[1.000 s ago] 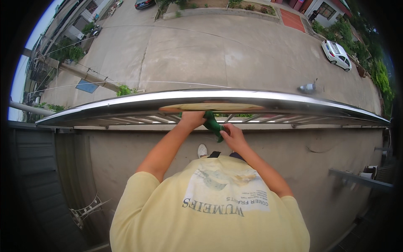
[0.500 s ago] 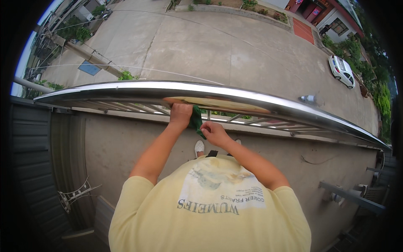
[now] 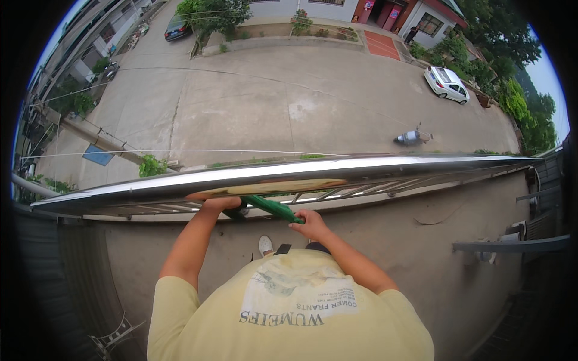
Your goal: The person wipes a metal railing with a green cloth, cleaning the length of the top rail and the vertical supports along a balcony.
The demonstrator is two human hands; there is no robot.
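Green, pliable, elongated material (image 3: 271,208) is pinched at its end by the fingers (image 3: 298,220) of our right hand (image 3: 313,226). It slants up toward our left hand (image 3: 220,203), whose fingertips are hidden, so we cannot tell their grip. Half a second ago it hung bunched between our hands; now it looks drawn out longer, so we judge more of it lies exposed. Everything held is near the lower edge of the shiny metal handrail (image 3: 385,166), above the grey-brown floor (image 3: 415,256).

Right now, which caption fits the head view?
Right fingers grip a green cloth beside the railing, a white car beyond.
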